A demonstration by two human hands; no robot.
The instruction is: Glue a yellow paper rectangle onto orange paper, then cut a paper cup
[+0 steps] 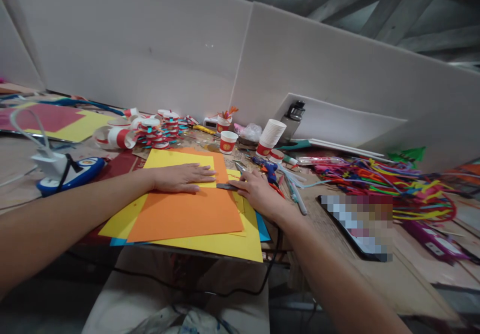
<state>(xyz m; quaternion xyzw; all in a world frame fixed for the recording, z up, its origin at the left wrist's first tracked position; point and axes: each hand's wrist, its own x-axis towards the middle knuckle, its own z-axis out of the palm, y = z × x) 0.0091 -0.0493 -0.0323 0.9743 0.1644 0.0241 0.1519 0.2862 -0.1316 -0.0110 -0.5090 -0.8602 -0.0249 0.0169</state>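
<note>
My left hand [183, 177] lies flat, fingers stretched out, on a small yellow paper sheet [161, 158] over an orange sheet [187, 219]. My right hand [260, 193] is closed around a tool with a dark flat blade [225, 186]. The blade points left and its end meets the edge of the small yellow sheet. My fingers hide the tool's handle, so its exact kind cannot be told. Beneath the orange paper lies a larger yellow sheet [240, 246], with a blue sheet [263, 228] showing at its side.
Behind the papers are a stack of paper cups [270, 136], a single cup [228, 142] and red-and-white cup pieces [150, 126]. To the right are a blue glue gun [269, 168], a phone [352, 226] and colourful pipe cleaners [390, 184]. A blue-and-white power strip [71, 176] sits left.
</note>
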